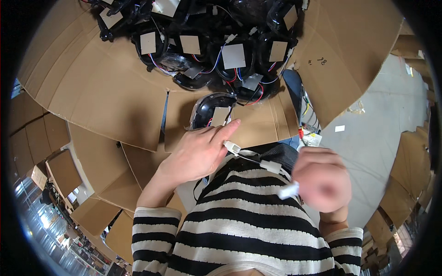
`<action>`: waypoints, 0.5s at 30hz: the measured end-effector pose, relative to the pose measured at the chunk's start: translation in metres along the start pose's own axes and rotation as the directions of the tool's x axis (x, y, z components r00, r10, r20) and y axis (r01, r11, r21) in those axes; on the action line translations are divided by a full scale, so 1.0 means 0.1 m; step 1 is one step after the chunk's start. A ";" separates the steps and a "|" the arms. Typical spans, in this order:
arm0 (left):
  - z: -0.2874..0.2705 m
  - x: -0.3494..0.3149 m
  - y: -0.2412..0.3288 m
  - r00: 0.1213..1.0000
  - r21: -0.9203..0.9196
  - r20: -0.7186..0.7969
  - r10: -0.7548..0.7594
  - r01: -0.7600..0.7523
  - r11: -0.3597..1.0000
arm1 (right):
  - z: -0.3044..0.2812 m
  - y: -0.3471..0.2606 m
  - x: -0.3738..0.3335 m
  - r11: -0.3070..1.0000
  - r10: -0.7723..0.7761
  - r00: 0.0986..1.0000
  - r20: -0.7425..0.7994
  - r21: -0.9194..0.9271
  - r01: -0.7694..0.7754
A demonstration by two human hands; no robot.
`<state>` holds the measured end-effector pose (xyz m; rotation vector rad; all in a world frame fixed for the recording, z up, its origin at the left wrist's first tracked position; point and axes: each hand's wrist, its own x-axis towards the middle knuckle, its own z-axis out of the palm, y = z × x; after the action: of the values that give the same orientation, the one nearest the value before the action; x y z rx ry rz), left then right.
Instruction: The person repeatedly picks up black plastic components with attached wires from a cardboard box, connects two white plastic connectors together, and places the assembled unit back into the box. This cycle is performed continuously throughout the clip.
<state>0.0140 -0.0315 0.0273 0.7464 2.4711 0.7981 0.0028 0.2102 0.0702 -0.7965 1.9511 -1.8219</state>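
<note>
My left hand (199, 151) reaches forward over the cardboard, its fingertips on a black lamp-like part (209, 110) with a clear cover and a grey square pad. A white plug (231, 147) on thin wires hangs just by its fingers. My right hand (321, 178) is closed in a fist near my chest, blurred, with a white connector (288, 190) sticking out of it. Another white connector (270, 166) lies on the wire between the two hands, over my striped shirt.
A heap of black parts (207, 41) with grey pads and red, blue and white wires fills the cardboard sheet (106, 92) ahead. Flattened cardboard boxes (64, 170) lie to the left. Grey floor (386, 115) lies to the right, with more cardboard at its edge.
</note>
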 end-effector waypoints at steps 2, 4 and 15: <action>0.01 -0.01 -0.01 0.999 -0.001 0.028 0.031 -0.031 1.000 | -0.05 -0.05 0.02 0.999 -0.027 0.999 -0.038 -0.043 0.026; 0.01 0.02 0.01 0.996 -0.015 0.054 0.072 -0.072 0.997 | -0.01 0.05 0.12 0.985 0.024 0.999 0.024 -0.173 -0.020; -0.02 0.05 0.13 0.987 0.024 0.139 0.085 -0.090 0.996 | 0.15 0.25 0.15 0.917 0.100 0.989 0.112 -0.396 -0.048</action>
<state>0.0137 -0.0206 0.0362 0.8957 2.3456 0.7160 -0.0038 0.1901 0.0456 -0.9182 2.2573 -1.3120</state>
